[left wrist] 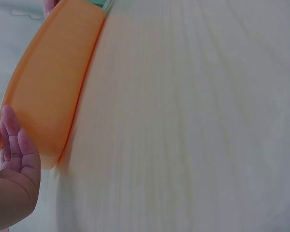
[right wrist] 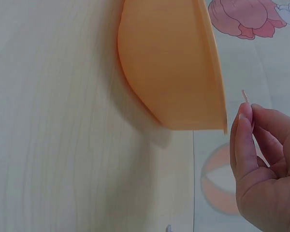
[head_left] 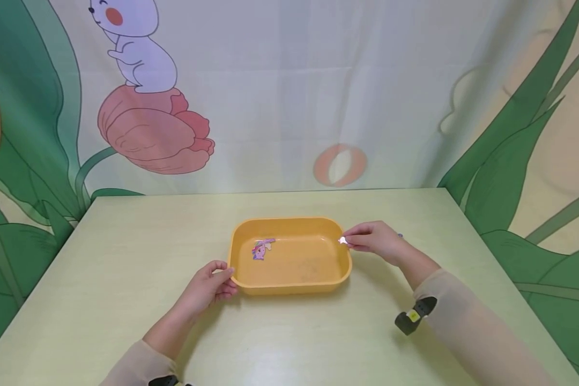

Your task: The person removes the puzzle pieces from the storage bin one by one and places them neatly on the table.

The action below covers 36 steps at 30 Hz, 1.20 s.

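A yellow-orange rectangular tray [head_left: 289,290] with rounded corners sits on the table. Inside, toward its left end, lies a small purple and pink cartoon cutout [head_left: 259,250], apparently pony-like, beside a thin purple strip [head_left: 268,240]. My left hand [head_left: 209,284] grips the tray's near left corner, thumb at the rim and fingers against the outer wall [left wrist: 53,82]. At the right end, my right hand [head_left: 373,241] pinches a small flat white piece [head_left: 343,240] just by the rim. In the right wrist view that piece [right wrist: 245,96] appears edge-on between thumb and fingers.
The pale wooden table [head_left: 145,241] ends at the back against a printed curtain [head_left: 270,107]. A small bluish thing [head_left: 400,235], partly hidden, shows behind my right wrist. A black wrist device [head_left: 415,316] is strapped on the right sleeve.
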{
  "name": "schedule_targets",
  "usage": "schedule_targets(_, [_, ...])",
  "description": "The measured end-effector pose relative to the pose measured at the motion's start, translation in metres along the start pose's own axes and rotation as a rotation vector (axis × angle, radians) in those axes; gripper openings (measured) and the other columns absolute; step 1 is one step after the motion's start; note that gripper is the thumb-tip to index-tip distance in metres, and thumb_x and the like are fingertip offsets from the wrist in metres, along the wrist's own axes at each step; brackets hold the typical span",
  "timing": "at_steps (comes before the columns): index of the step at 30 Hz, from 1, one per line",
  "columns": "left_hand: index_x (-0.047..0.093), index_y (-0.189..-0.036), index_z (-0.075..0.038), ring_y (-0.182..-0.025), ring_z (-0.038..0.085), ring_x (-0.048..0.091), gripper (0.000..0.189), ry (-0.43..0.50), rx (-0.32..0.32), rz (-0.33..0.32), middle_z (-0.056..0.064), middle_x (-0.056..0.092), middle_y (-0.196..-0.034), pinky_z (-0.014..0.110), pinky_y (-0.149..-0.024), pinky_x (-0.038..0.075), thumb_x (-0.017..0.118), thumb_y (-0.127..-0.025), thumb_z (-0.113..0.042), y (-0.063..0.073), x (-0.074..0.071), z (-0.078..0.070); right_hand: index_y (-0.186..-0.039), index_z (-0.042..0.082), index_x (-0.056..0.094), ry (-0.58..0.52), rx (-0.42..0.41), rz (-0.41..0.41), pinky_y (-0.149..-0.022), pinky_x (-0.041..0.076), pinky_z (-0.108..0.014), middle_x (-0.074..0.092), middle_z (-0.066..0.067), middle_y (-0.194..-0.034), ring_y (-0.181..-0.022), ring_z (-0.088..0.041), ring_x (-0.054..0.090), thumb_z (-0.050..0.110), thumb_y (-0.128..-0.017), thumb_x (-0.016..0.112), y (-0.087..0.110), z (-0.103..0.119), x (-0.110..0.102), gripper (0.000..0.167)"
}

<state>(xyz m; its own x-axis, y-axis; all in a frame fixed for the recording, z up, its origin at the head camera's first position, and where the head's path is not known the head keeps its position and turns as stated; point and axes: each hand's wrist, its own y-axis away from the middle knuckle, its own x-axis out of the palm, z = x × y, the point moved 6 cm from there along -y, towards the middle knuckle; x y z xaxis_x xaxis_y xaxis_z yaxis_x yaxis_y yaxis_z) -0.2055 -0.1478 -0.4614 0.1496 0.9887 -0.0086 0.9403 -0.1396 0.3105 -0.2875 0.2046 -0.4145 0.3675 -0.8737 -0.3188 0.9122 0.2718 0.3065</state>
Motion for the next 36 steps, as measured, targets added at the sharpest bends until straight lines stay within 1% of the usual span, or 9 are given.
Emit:
schedule_targets(4, [0.041, -0.107, 0.000, -0.069, 0.016, 0.062, 0.022, -0.001, 0.003, 0.001, 0.005, 0.062, -0.076, 0.029, -0.069, 0.053, 0.050, -0.097, -0.018, 0.000, -0.001, -0.001, -0.114, -0.002, 0.061, 0.027, 0.028, -0.016, -0.089, 0.047, -0.036, 0.063, -0.013, -0.109, -0.104, -0.030, 0.059, 0.014, -0.089, 0.063, 0.001, -0.004, -0.004, 0.029])
schedule_targets(8, [0.042, -0.107, 0.000, -0.069, 0.017, 0.062, 0.023, -0.002, 0.001, -0.003, 0.006, 0.062, -0.076, 0.028, -0.069, 0.053, 0.051, -0.097, -0.019, 0.000, -0.002, -0.001, -0.116, -0.002, 0.060, 0.027, 0.035, -0.022, -0.090, 0.046, -0.036, 0.061, -0.016, -0.112, -0.109, -0.035, 0.056, 0.014, -0.090, 0.062, 0.003, -0.007, -0.009, 0.031])
schedule_targets(13, [0.042, -0.107, 0.000, -0.069, 0.016, 0.062, 0.023, -0.009, 0.000, -0.004, 0.005, 0.062, -0.076, 0.028, -0.068, 0.053, 0.051, -0.097, -0.019, -0.001, -0.002, 0.000, -0.118, -0.001, 0.059, 0.040, 0.032, -0.026, -0.091, 0.045, -0.037, 0.058, -0.021, -0.118, -0.109, -0.034, 0.055, 0.017, -0.090, 0.063, 0.008, -0.010, -0.016, 0.034])
schedule_targets(21, [0.043, -0.107, -0.001, -0.070, 0.018, 0.063, 0.021, -0.010, -0.006, -0.007, 0.006, 0.062, -0.077, 0.031, -0.071, 0.053, 0.051, -0.097, -0.017, -0.002, 0.000, 0.000, -0.120, -0.002, 0.058, 0.063, 0.017, -0.036, -0.091, 0.045, -0.036, 0.058, -0.021, -0.120, -0.110, -0.034, 0.055, 0.021, -0.090, 0.062, 0.015, -0.021, -0.034, 0.037])
schedule_targets(26, [0.043, -0.107, -0.001, -0.070, 0.018, 0.062, 0.021, -0.015, -0.010, -0.012, 0.007, 0.063, -0.077, 0.031, -0.071, 0.053, 0.051, -0.096, -0.018, -0.003, 0.000, 0.001, -0.121, -0.005, 0.056, 0.050, 0.004, -0.042, -0.090, 0.046, -0.035, 0.058, -0.021, -0.119, -0.110, -0.035, 0.054, 0.020, -0.091, 0.061, 0.020, -0.027, -0.043, 0.039])
schedule_targets(29, [0.043, -0.107, -0.001, -0.070, 0.018, 0.062, 0.022, -0.019, -0.005, -0.012, 0.007, 0.063, -0.077, 0.030, -0.071, 0.053, 0.051, -0.096, -0.018, -0.003, 0.000, 0.001, -0.122, -0.006, 0.055, 0.027, -0.002, -0.050, -0.089, 0.046, -0.034, 0.059, -0.020, -0.118, -0.109, -0.034, 0.056, 0.019, -0.091, 0.061, 0.021, -0.030, -0.046, 0.040])
schedule_targets(36, [0.043, -0.107, 0.000, -0.069, 0.016, 0.062, 0.022, -0.017, 0.001, -0.013, 0.006, 0.062, -0.077, 0.030, -0.070, 0.053, 0.051, -0.097, -0.018, -0.001, -0.001, 0.000, -0.124, -0.008, 0.052, 0.015, 0.000, -0.058, -0.091, 0.044, -0.037, 0.059, -0.019, -0.120, -0.108, -0.030, 0.058, 0.017, -0.091, 0.061, 0.025, -0.030, -0.050, 0.043])
